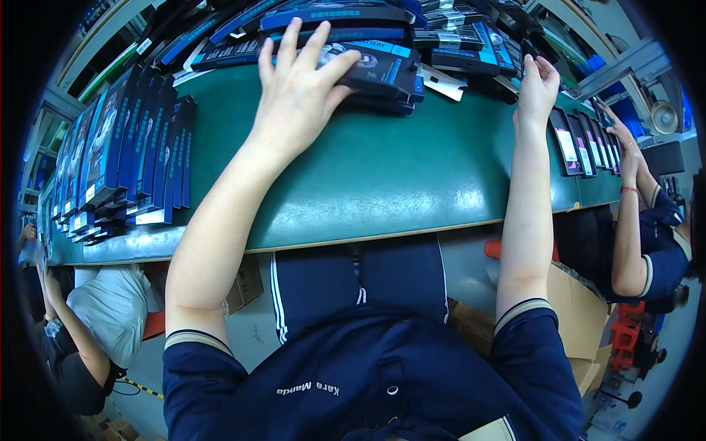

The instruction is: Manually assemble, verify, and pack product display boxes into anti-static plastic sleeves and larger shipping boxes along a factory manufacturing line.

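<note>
My left hand [300, 92] lies with its fingers spread over the left end of a flat dark-blue box [382, 70] at the far side of the table. Its index finger touches the box's printed top, and the thumb is by the near edge. Beneath that box part of another dark box shows. On the right, my right hand [539, 87] is raised near the piled boxes, its thumb and fingers pinched together. Something small and dark shows at those fingertips, too unclear to name. A white flap [443, 84] sticks out between the two hands.
Upright dark-blue boxes [151, 143] stand in rows on the green table [382, 173] at left. More boxes [463, 55] heap along the back. Dark flat items with white labels [581, 143] line the right, near a co-worker's hand [625, 140]. Another person sits at left.
</note>
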The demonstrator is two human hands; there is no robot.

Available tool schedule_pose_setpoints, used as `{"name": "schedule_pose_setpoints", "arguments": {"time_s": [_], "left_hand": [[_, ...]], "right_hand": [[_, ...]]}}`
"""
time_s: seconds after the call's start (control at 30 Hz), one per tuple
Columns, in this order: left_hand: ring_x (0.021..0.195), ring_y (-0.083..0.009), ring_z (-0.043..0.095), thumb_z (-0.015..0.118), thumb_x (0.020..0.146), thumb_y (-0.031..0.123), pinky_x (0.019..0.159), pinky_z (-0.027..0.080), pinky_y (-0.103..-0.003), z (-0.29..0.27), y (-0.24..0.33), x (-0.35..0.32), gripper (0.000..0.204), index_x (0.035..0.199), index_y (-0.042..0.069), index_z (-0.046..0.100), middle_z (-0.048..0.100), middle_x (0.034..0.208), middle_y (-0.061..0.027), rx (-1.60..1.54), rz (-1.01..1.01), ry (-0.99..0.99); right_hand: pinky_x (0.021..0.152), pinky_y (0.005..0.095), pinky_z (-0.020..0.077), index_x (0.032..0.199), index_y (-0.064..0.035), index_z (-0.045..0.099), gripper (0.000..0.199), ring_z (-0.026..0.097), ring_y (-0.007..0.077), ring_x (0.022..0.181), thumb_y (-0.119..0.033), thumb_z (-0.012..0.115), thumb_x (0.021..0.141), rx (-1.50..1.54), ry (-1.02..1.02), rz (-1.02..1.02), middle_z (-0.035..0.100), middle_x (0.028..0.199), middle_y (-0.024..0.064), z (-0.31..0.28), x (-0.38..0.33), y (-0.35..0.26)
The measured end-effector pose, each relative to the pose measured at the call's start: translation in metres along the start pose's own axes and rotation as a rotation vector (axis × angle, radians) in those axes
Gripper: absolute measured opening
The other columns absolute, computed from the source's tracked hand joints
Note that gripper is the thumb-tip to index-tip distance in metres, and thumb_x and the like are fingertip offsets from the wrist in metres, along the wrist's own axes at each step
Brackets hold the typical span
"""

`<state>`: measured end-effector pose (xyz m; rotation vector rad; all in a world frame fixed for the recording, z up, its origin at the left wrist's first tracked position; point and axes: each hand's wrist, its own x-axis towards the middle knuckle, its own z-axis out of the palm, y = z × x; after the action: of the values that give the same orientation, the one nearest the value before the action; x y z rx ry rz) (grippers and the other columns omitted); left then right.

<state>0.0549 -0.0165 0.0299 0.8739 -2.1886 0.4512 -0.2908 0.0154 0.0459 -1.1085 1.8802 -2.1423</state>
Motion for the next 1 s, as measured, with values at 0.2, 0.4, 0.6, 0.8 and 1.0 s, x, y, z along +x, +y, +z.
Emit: {"name": "schedule_pose_setpoints", "arguments": {"time_s": [0.2, 0.4, 0.6, 0.8, 1.0], "left_hand": [[0.096, -0.0248, 0.067, 0.070, 0.087, 0.023, 0.101, 0.042, -0.045, -0.017, -0.021, 0.025, 0.039, 0.125, 0.015, 0.063, 0.070, 0.097, -0.0089, -0.165, 0.108, 0.337], [0.092, -0.0275, 0.067, 0.070, 0.088, 0.023, 0.091, 0.050, -0.038, -0.078, -0.011, 0.034, 0.043, 0.130, 0.014, 0.061, 0.070, 0.096, -0.0105, -0.591, 0.070, 0.173], [0.117, -0.0354, 0.057, 0.066, 0.087, 0.014, 0.097, 0.047, -0.039, -0.084, 0.047, -0.024, 0.043, 0.130, 0.013, 0.061, 0.054, 0.137, -0.0173, -0.547, -0.015, -0.574], [0.134, -0.0417, 0.040, 0.070, 0.061, 0.077, 0.112, 0.028, -0.054, -0.078, 0.061, -0.049, 0.093, 0.137, 0.024, 0.058, 0.047, 0.144, -0.0201, -0.470, 0.140, -0.628], [0.135, -0.0376, 0.042, 0.082, 0.051, 0.063, 0.110, 0.028, -0.057, -0.082, 0.056, -0.046, 0.093, 0.134, 0.028, 0.060, 0.049, 0.144, -0.0149, -0.508, 0.238, -0.661]], "right_hand": [[0.085, 0.0312, 0.0496, 0.121, 0.0011, 0.053, 0.042, 0.058, 0.0202, 0.104, -0.023, 0.069, 0.091, 0.015, 0.094, -0.170, 0.058, 0.118, 0.0146, -0.004, 0.013, 0.005], [0.089, 0.0331, 0.0483, 0.113, 0.0003, 0.056, 0.030, 0.059, 0.0203, 0.103, -0.017, 0.066, 0.092, -0.031, 0.323, -0.495, 0.061, 0.111, 0.0123, -0.034, -0.019, -0.019], [0.075, 0.0281, 0.0513, 0.091, 0.0007, 0.068, 0.012, 0.064, 0.0156, 0.079, -0.011, 0.066, 0.090, -0.246, -0.009, -0.348, 0.067, 0.083, 0.0068, -0.095, -0.103, -0.006], [0.066, 0.0245, 0.0494, 0.089, 0.0024, 0.068, 0.012, 0.062, 0.0114, 0.071, -0.009, 0.066, 0.090, -0.348, -0.087, -0.199, 0.067, 0.079, 0.0073, -0.120, -0.117, -0.007], [0.073, 0.0348, 0.0515, 0.094, 0.0012, 0.068, 0.016, 0.067, 0.0269, 0.079, -0.014, 0.066, 0.090, -0.661, -0.074, -0.379, 0.069, 0.089, 0.0136, -0.135, -0.076, 0.007]]}}
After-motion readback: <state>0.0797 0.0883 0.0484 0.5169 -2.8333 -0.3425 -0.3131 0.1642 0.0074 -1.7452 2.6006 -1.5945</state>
